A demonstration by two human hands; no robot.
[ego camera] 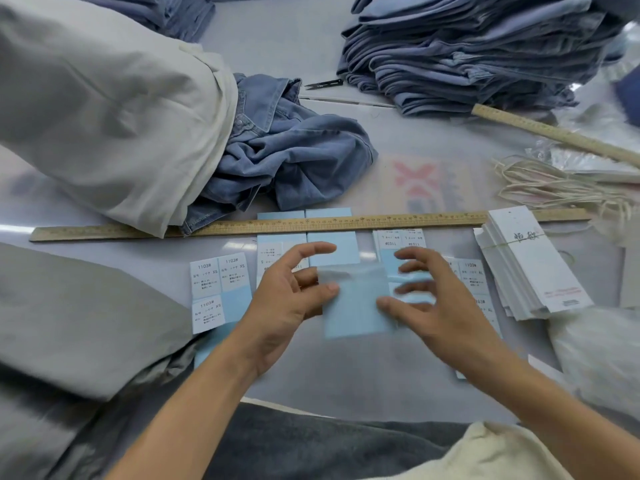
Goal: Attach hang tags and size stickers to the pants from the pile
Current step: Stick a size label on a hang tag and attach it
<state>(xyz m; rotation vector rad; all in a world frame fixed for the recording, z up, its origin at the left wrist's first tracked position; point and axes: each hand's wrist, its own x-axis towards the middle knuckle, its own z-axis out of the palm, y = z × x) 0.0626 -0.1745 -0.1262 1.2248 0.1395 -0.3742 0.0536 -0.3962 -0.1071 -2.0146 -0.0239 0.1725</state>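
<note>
both forearms reach in from the near edge; the left hand (289,294) and right hand (427,303) pinch a pale blue sticker sheet (355,303) between thumb and fingertips, other fingers spread. blurred motion suggests it could slip or crease, or a wrong size get picked. readable: "1103#" with "xs" on the xs stickers (220,289). crumpled pants (294,150) lie beyond the ruler (346,223); hang tags (530,265) sit right.

Bare forearms — cream top (491,452) (dark trousers (311,445)).
</note>
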